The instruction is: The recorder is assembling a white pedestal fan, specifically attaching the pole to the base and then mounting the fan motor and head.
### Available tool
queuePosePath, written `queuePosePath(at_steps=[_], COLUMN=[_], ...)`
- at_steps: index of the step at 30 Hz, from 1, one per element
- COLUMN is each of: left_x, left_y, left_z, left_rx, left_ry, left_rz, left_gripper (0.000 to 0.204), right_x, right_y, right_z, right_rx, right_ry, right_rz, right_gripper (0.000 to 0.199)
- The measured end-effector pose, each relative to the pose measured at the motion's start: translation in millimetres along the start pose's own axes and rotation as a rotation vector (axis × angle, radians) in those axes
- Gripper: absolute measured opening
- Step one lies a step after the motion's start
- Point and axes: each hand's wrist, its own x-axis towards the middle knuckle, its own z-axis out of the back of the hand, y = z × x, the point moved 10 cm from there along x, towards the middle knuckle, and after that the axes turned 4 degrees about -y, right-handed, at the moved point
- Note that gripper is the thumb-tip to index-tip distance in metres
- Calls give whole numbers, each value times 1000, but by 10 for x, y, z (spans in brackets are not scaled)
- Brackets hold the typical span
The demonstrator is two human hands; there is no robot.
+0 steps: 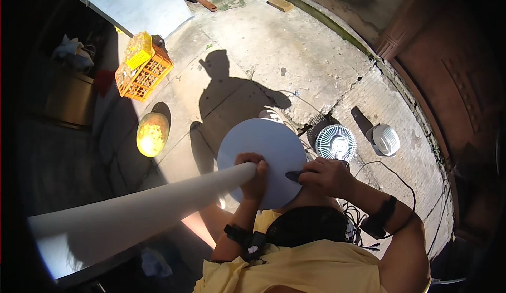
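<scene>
The pale round disc is held up in front of the person's body, above the ground. A long white tube runs from the lower left to the face of the disc; whether the two are joined cannot be told. The left hand is closed around the tube's end, near the left part of the disc. The right hand pinches a small dark piece at the disc's right edge; its exact kind is not clear. A black band is worn on the right wrist, and the left wrist bears a similar one. The person wears a yellow shirt.

A round ribbed item sits on the concrete ground beyond the right hand, with a clear round container near it, farther right. A dark cable curves below both. Farther left, a yellow rounded object stands near an orange crate, on which a yellow basket rests at a tilt
</scene>
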Motion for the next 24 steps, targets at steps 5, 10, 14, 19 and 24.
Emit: queuePosePath(at_steps=[5, 10, 14, 19, 24], left_x=[30, 20, 20, 0, 15], left_y=[-119, -118, -210, -209, -167], left_z=[-39, -26, -9, 11, 1], left_rx=[36, 51, 129, 124, 82], left_ry=[-1, -44, -83, -78, -97], left_rz=[-37, -34, -46, -35, -40], left_gripper=[18, 17, 16, 15, 16], right_x=[220, 498, 579, 160, 45], right_y=[-464, -643, -588, -126, 493], right_z=[31, 19, 31, -70, -143], right_rx=[44, -80, -96, -122, -66], right_ry=[-58, -129, -116, -87, 29], right_rz=[-237, -186, -138, 5, 219], right_gripper=[15, 21, 20, 17, 19])
